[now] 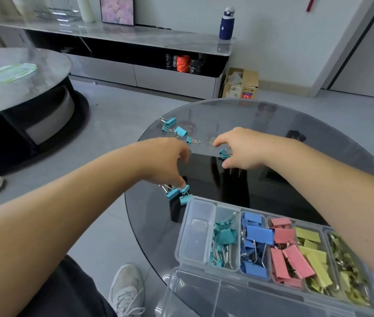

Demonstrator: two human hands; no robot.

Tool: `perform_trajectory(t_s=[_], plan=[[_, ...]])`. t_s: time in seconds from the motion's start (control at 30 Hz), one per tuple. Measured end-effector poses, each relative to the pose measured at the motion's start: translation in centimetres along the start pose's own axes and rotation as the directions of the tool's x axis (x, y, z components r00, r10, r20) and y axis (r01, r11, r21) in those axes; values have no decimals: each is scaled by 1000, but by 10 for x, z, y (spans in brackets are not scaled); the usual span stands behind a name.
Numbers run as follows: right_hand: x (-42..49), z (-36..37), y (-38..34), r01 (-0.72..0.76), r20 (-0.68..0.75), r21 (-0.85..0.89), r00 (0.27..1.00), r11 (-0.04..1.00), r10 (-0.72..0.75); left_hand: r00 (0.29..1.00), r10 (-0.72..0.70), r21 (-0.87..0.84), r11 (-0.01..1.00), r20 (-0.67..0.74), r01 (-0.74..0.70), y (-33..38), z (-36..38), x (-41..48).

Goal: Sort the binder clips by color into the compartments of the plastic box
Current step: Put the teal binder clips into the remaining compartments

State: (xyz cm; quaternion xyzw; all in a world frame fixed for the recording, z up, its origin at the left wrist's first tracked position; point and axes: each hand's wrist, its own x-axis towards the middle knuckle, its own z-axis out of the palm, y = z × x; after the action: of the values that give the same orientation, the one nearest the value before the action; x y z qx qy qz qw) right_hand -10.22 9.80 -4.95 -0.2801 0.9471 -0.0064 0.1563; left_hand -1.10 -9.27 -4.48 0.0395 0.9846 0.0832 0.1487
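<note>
A clear plastic box point(182, 239) sits at the near edge of the round glass table point(296, 124). Its compartments hold teal clips point(223, 236), blue clips point(255, 234), pink clips point(289, 255), yellow clips point(314, 255) and gold clips point(346, 264); the leftmost compartment is empty. Loose teal clips point(177, 130) lie at the table's far left. My left hand point(165, 161) pinches teal clips point(178, 193) near the box's left corner. My right hand point(243, 147) closes its fingers around a teal clip point(224, 153) on the glass.
The box's open lid point(204, 294) lies at the near side. My feet in grey shoes point(126, 291) rest on the floor under the table edge. A low oval coffee table point(19, 81) stands to the left, a TV cabinet point(135, 53) behind.
</note>
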Motion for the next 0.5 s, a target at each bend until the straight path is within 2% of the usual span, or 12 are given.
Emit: perform_trajectory(t_s=[0.07,0.17,0.4,0.5], plan=[[7,5,-1,9,18,-6,1000,1000,-9,991,49,16,999,124,-52,-8,-2,-2],[8,9,-2,18,44,150,999,989,-25,969,135,106,982,205,-159,-8,5,-1],[-5,12,-1,30,62,163,997,986,-40,947,295,104,946,129,-308,2,13,10],[-14,9,3,28,58,227,997,974,-43,930,359,126,922,78,-366,4,15,11]])
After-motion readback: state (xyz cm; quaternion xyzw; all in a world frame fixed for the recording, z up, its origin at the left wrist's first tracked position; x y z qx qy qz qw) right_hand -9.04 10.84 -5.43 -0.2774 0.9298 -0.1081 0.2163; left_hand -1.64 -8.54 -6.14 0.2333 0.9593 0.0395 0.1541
